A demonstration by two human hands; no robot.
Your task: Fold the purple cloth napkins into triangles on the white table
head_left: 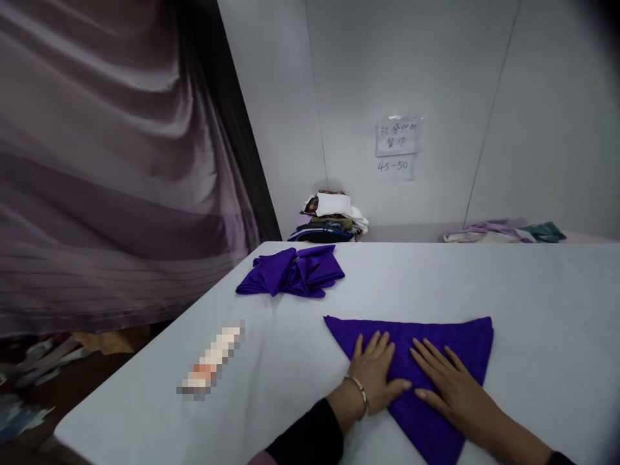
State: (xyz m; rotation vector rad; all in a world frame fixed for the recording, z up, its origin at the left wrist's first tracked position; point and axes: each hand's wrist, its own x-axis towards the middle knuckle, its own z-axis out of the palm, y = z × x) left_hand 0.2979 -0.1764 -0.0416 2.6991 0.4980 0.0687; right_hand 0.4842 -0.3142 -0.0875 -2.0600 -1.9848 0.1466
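Observation:
A purple cloth napkin [426, 423] lies flat on the white table, folded into a triangle with its long edge on the far side. My left hand [375, 371] rests palm down on its left part, fingers stretched out and thumb pointing right. On the right part lies my right hand [448, 391], also flat with its fingers spread. The two thumbs nearly meet over the middle of the cloth. The near corner runs out of the bottom of the view.
Several crumpled purple cloths [293, 271] lie at the table's far left. A blurred-out, oblong object [213, 361] is on the left side of the white table [145, 403]. Behind stand a clothes pile [329, 219] and a wall with paper signs [398, 145]. A curtain [106, 174] hangs left.

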